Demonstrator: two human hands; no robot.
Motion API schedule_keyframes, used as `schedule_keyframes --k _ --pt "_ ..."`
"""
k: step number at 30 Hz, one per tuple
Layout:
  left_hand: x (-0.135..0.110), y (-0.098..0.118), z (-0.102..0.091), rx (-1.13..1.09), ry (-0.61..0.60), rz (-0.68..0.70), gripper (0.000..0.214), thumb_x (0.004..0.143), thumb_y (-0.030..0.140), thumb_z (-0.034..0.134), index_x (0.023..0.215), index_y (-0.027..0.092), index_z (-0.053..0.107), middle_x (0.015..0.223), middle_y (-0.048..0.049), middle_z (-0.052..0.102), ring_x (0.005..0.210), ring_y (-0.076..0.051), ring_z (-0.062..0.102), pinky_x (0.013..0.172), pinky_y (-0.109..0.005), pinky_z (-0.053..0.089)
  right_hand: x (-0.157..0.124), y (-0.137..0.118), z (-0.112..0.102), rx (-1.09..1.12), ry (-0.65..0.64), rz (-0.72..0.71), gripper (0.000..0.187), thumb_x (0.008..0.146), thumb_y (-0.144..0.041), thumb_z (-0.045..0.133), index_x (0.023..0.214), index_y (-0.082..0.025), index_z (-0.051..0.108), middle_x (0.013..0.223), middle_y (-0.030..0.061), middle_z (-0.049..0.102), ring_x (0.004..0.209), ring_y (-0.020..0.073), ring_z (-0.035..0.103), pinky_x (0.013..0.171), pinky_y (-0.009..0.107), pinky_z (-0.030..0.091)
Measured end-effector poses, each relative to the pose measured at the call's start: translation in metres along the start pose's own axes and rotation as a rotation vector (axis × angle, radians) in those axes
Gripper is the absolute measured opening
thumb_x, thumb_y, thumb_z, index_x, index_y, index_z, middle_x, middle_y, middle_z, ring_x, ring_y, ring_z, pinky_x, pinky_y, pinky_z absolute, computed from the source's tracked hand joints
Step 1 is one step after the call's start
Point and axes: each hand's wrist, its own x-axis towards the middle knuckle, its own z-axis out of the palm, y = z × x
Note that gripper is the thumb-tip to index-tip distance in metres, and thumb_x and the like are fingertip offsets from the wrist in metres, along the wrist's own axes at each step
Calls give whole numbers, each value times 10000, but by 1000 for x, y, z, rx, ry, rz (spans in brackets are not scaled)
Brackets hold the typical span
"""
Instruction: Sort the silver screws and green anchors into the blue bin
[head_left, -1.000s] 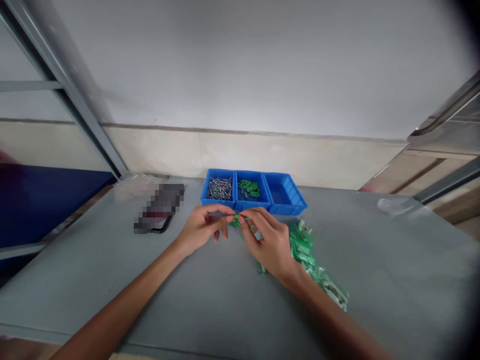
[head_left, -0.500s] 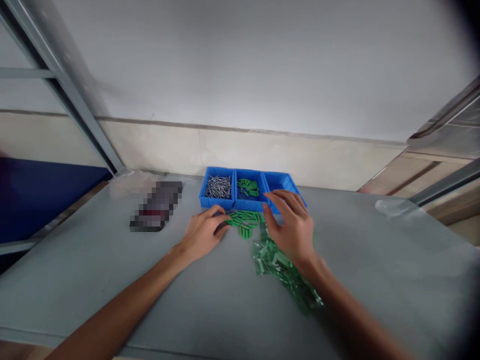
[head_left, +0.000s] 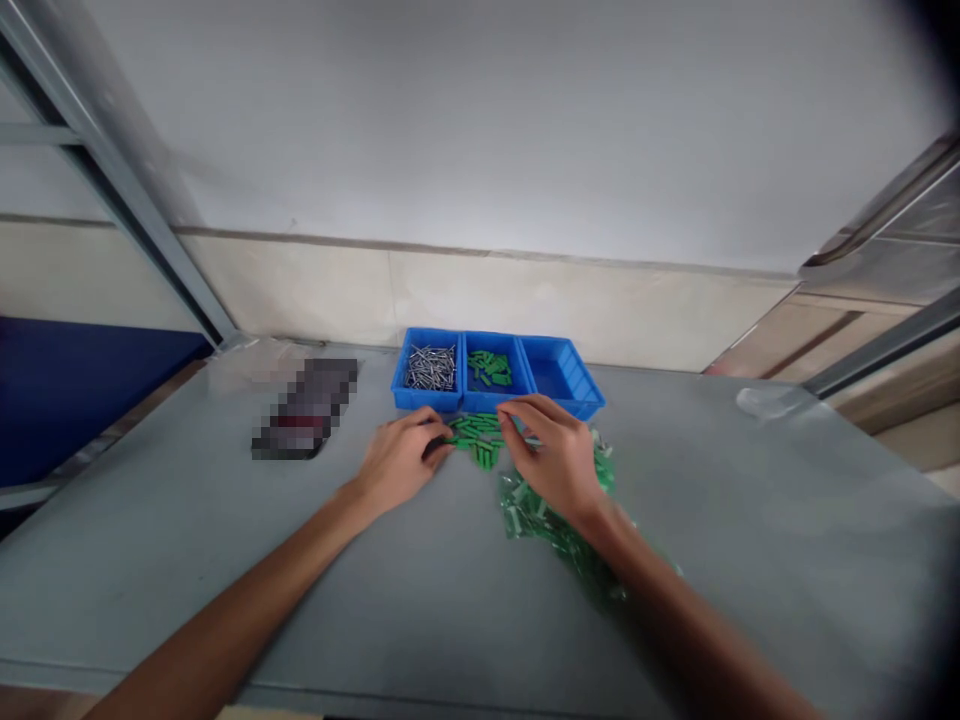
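Loose green wall plugs (head_left: 480,428) lie in a small pile in front of a blue three-part tray (head_left: 427,401). At the pile's left edge, my left hand (head_left: 401,455) rests curled, a green plug showing between its thumb and fingertips. My right hand (head_left: 555,455) is over the pile's right side, thumb and fingertips pinched together; anything between them is too small to make out. Beneath that hand and forearm lies a clear bag of green plugs (head_left: 536,510), partly hidden.
The tray's left compartment holds metal screws (head_left: 430,368), its middle one more green plugs (head_left: 489,367). A pixelated dark object (head_left: 307,410) lies at left beside crumpled clear plastic (head_left: 251,362). Another clear plastic piece (head_left: 765,403) is at right. A wall (head_left: 480,285) stands behind the table.
My right hand has moved left and away from the tray's right compartment to the pile, and its spread fingers have closed. My left hand has stayed at the pile's edge. The view has shifted slightly.
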Motion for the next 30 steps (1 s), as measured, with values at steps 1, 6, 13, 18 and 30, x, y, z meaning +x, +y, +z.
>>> schedule_keyframes --k 1,6,13,18,30 --pt "0 0 0 -7 -7 -6 145 876 270 576 958 216 683 1011 -25 656 824 -190 634 707 -304 479 -1 0 1 3 -7 -9 162 862 -156 518 874 -194 675 874 59 697 764 168 649 637 268 507" --pt "2 -1 -4 -39 -47 9 112 850 271 609 883 211 698 960 -21 672 772 -178 618 673 -288 450 -2 -2 4 26 -47 -25 170 869 -161 507 870 -198 673 873 60 694 786 169 648 646 271 504" --pt "2 -1 -8 -51 -72 54 116 848 279 625 821 191 695 900 -24 679 757 -173 616 658 -270 438 -3 -4 2 31 -63 -43 189 869 -170 498 890 -195 684 883 68 701 782 175 657 644 282 514" --pt "1 -4 -8 30 -143 194 171 902 239 541 859 192 700 868 -32 662 782 -179 622 695 -278 446 -2 -5 2 56 -81 -35 193 875 -180 494 892 -200 685 869 58 698 781 167 657 653 277 517" --pt "1 -2 -23 -110 -216 214 164 858 129 527 875 180 682 890 -44 658 811 -180 618 735 -283 455 -2 -7 2 60 -119 -49 195 887 -198 486 874 -194 681 858 58 691 737 150 646 613 248 494"
